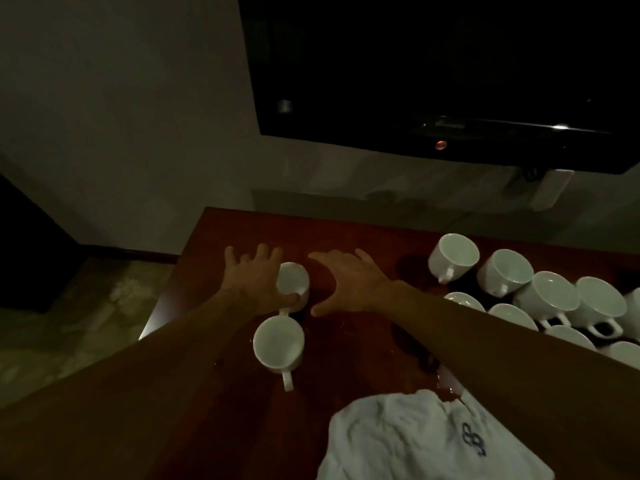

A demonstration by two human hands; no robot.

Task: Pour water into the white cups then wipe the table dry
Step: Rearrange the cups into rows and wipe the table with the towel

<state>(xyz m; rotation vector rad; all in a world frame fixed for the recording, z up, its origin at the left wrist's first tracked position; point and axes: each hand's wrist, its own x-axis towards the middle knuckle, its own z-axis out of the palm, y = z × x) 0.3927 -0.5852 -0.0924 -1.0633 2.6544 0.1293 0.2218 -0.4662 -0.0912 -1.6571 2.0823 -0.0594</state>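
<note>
Nothing is gripped: left hand point(254, 282) is spread with straight fingers, its thumb laid against the near side of a white cup point(292, 280). Right hand point(349, 284) is splayed open just right of that cup, apart from it. Second cup point(278, 344) is set just nearer, handle toward the camera. Cup cluster point(540, 292) is grouped at right on the table point(363, 230). Spilled water point(450, 388) is seen beside a bunched white cloth point(415, 441).

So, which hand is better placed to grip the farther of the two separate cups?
Left: the left hand already touches that cup with its thumb; the right hand is spread apart from it.
</note>
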